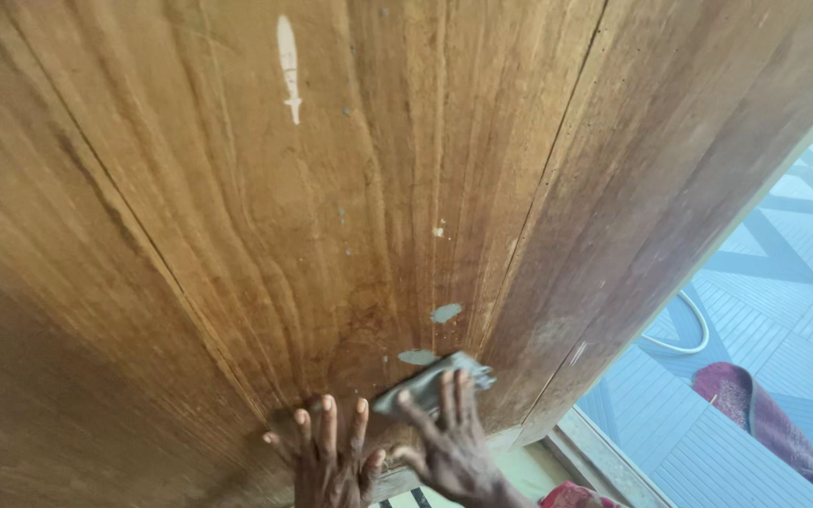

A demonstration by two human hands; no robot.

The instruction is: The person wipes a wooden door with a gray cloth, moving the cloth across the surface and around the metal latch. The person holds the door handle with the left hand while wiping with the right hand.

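Note:
A large brown wooden door panel (331, 207) fills most of the head view, with pale filler patches (445, 312) and a white streak (288, 66) on it. My left hand (326, 456) lies flat on the wood near the bottom, fingers spread, holding nothing. Beside it, my right hand (449, 442) presses a grey folded sheet of sandpaper (430, 379) against the wood, just below a pale patch (417, 357).
A blue-grey patterned tiled floor (783, 282) shows at the right, past the panel's edge. A white cord (693, 329) loops on it, and a red cloth (755, 409) lies lower right. A pale wooden strip (604, 456) runs along the panel's bottom edge.

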